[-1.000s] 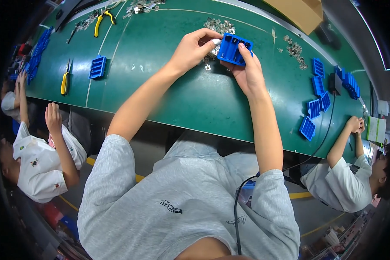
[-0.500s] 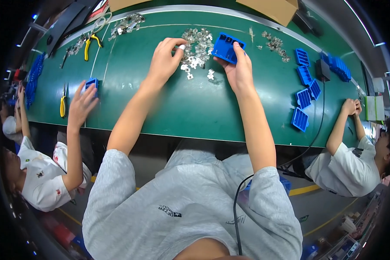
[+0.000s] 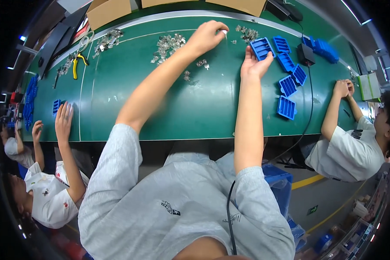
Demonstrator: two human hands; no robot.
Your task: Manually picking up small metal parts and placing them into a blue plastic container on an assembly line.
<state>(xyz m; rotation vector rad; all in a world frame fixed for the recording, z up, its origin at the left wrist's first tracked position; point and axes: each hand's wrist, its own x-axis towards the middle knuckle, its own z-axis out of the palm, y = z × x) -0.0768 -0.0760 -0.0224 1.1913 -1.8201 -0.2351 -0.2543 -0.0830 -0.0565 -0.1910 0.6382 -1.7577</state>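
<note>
Nearest, the person's grey-shirted shoulders fill the lower view, with a black cable [image 3: 229, 216] running down the chest. Both forearms reach out over the green work table [image 3: 160, 108]. The right hand [image 3: 254, 65] lies open, palm up, fingers spread, its fingertips touching the near end of a blue ribbed plastic tray [image 3: 262, 47]; it grips nothing. The left hand [image 3: 205, 37] sits further out, fingers pinched together on a small pale part [image 3: 224, 31] too tiny to identify. Small metal pieces lie scattered just beside the left wrist [image 3: 201, 63], with a bigger heap of them [image 3: 166, 43] to the left and another [image 3: 247, 33] beyond the tray. Four more blue trays [image 3: 288, 86] lie loose to the right, and a stack of them [image 3: 323, 48] sits further out, near a black box [image 3: 306, 54]. Yellow-handled pliers [image 3: 77, 65] rest far left. A co-worker's hands [image 3: 343, 88] on the right are clasped together; another's hand [image 3: 64, 121] on the left lies flat beside a blue tray [image 3: 56, 106]. Cardboard boxes [image 3: 108, 12] line the far edge, cut off by the frame.
</note>
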